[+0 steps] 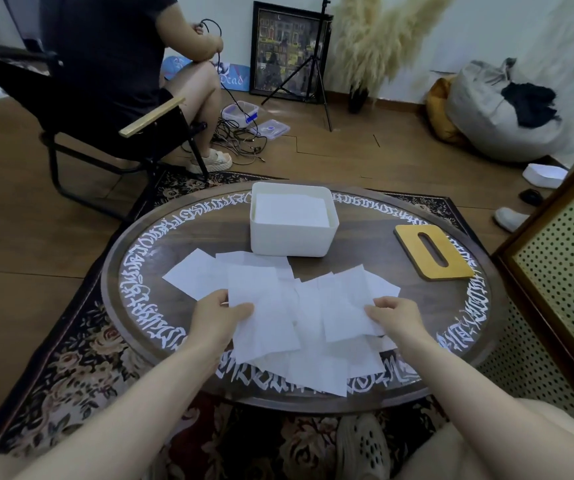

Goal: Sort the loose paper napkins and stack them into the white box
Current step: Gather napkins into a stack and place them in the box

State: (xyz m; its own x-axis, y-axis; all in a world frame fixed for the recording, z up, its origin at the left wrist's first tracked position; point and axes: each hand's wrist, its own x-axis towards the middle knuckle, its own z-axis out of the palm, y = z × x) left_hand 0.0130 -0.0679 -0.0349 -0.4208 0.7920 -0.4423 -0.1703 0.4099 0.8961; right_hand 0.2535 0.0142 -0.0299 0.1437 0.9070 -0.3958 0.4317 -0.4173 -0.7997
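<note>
Several loose white paper napkins lie overlapping on the near half of the round dark table. My left hand pinches the left edge of one napkin with thumb on top. My right hand pinches the right edge of another napkin. Behind the pile stands the white box, open on top, with flat napkins stacked inside it.
A wooden lid with a slot lies on the table's right side. A person sits in a black folding chair at the back left. A perforated cabinet stands close on the right. Cables and plastic tubs lie on the floor.
</note>
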